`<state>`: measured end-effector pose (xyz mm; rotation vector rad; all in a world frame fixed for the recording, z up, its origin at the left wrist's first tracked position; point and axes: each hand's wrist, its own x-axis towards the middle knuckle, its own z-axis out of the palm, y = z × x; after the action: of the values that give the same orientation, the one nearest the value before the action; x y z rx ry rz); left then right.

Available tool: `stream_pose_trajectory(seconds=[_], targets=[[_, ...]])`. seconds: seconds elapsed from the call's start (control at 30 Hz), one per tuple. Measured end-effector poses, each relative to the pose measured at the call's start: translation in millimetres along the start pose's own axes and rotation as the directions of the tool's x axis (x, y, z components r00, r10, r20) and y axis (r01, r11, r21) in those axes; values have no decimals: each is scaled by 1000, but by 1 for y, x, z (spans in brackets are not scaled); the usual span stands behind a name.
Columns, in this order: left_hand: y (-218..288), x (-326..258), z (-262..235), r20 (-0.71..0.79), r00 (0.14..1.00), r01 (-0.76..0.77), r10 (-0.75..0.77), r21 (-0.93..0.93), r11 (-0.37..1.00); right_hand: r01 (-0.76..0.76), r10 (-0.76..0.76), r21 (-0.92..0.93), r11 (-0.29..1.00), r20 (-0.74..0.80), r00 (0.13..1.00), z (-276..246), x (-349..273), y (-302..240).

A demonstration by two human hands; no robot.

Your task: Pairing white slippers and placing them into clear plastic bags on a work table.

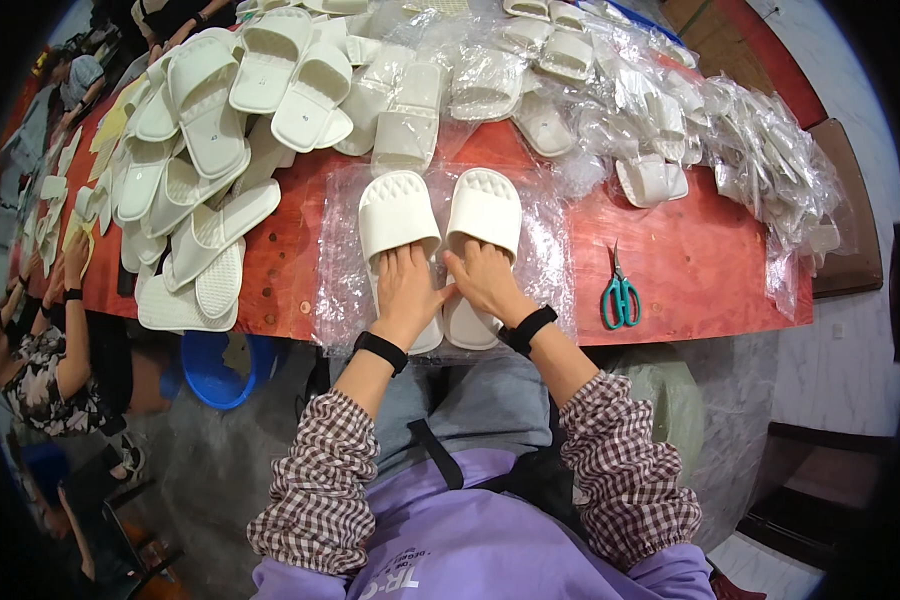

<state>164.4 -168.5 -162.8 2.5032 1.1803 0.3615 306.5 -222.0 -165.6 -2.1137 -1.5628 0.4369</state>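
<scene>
A pair of white slide slippers lies side by side on a clear plastic bag (547,262), toes pointing away from me. My left hand (407,290) is at the left slipper (395,208), its fingers reaching under the strap and its thumb at the inner edge. In the same way my right hand (490,280) grips the right slipper (487,208), with its fingertips hidden beneath the strap. Both thumbs come close together between the two slippers. Green-handled scissors (620,295) rest on the red table to the right, blades slightly apart.
Unwrapped white slippers (205,215) form a heap on the left of the red table (660,235). Bagged slippers (770,150) pile up at the back and right. Below the table's left front edge stands a blue tub (225,375). Other people work at far left.
</scene>
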Motion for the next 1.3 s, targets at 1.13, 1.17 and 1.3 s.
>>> stream_pose_trajectory(seconds=[1.13, 1.17, 1.3], targets=[[-8, 10, -3, 56, 996, 73, -74, 15, 997, 47, 22, 355, 934, -188, 982, -71, 106, 39], [-9, 13, -6, 48, 996, 79, -80, 16, 997, 56, 12, 354, 934, -187, 982, -71, 110, 28], [-10, 21, -18, 299, 947, 147, -117, -82, 986, 98, -186, 442, 892, 161, 969, -65, 128, -19]])
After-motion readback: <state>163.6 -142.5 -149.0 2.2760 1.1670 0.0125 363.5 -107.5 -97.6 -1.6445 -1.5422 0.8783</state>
